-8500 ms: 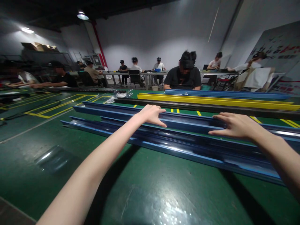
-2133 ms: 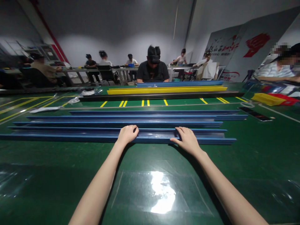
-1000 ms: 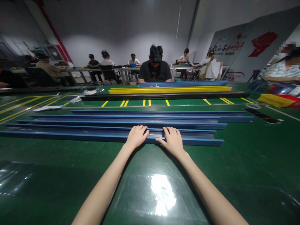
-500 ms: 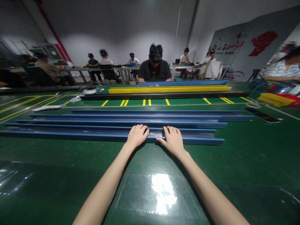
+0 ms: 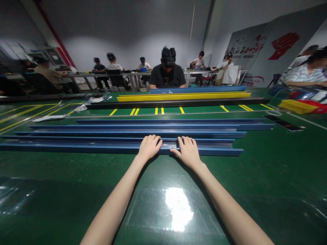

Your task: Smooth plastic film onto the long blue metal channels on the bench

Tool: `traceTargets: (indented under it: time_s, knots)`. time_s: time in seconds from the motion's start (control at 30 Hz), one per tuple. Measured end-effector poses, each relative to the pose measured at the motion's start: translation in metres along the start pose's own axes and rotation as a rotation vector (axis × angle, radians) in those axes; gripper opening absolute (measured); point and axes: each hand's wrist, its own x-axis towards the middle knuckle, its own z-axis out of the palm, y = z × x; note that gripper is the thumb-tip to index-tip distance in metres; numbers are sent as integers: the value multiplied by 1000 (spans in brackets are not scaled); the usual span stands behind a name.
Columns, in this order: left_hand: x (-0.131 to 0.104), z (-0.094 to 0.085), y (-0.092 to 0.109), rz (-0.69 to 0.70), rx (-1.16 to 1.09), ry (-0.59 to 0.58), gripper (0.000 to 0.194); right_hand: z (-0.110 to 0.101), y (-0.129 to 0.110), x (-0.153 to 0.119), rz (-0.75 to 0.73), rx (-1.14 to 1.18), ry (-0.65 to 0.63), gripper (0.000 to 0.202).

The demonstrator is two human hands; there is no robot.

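A long blue channel strip (image 5: pixel 76 148) with raised edges lies across the green table in front of me. My left hand (image 5: pixel 149 148) is wrapped over it near the middle, fingers curled at its far edge. A short way to the right, my right hand (image 5: pixel 189 151) grips the same strip, thumb pointing inward along the near edge. Between the hands a stretch of its shiny inner face shows. Just behind lies a second blue channel strip (image 5: pixel 217 134), and past that a third blue channel strip (image 5: pixel 255 126), both untouched.
Farther back are a black strip (image 5: pixel 178 102), a yellow strip (image 5: pixel 184 97) and another blue strip (image 5: pixel 199 90), before a seated person (image 5: pixel 167 76). A phone-like dark slab (image 5: pixel 283 123) and a yellow tray (image 5: pixel 296 107) lie right. Clear film (image 5: pixel 148 214) covers the near table.
The view has shifted very slightly. Both hands keep their places on the nearest blue channel strip, which shows no clear movement.
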Motion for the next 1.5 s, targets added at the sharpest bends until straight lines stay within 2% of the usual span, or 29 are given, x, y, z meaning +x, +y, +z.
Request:
traceTargets:
  time_s: [0.33, 0.53, 0.67, 0.83, 1.0, 1.13, 1.3, 1.5]
  knots:
    - [1, 0, 0, 3, 51, 29, 35, -1, 0, 0, 11, 25, -3, 66]
    - [3, 0, 1, -29, 70, 45, 32, -4, 8, -2, -7, 68, -66, 66]
    - [4, 0, 1, -28, 56, 59, 31, -7, 21, -9, -32, 135, -96, 64]
    - [5, 1, 1, -34, 46, 77, 31, -10, 46, -17, 7, 178, -87, 65]
    - [4, 1, -3, -48, 45, 83, 31, -11, 74, -24, 96, 110, -78, 71]
    - [1, 0, -11, -85, 43, 75, 30, -11, 87, -29, 141, 84, -63, 73]
    - [-1, -5, -21, -152, 41, 54, 30, -9, 84, -28, 108, 76, -49, 72]
    - [-6, -8, -36, -211, 31, 44, 31, -5, 65, -19, 60, 77, -8, 68]
